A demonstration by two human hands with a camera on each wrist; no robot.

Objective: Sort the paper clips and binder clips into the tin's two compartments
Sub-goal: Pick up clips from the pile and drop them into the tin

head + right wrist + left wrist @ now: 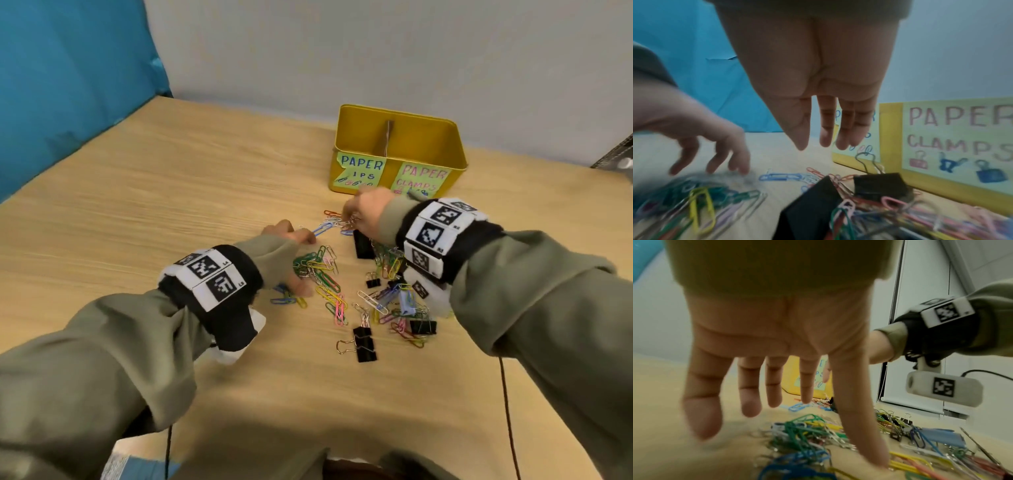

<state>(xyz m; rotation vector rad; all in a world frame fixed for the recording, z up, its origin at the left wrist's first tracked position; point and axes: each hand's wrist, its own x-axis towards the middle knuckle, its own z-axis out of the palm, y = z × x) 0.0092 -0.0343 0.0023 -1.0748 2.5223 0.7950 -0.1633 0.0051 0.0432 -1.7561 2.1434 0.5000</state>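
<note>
Yellow metal tin [399, 137] is waiting unfilled while the left hand [291, 240] and right hand [364, 212], both loosely spread, are raking mixed coloured wire paper clips [322, 270] on the wooden desk [171, 205]; gripping some probably comes next.

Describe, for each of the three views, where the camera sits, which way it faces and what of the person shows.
Head: looks down at the table, tin, both sleeves and hands.
Left wrist: looks along the open left hand at paper clips; right forearm shows.
Right wrist: looks along the right hand at binder clips and the tin's labels.
Shared: all show the tin.
</note>
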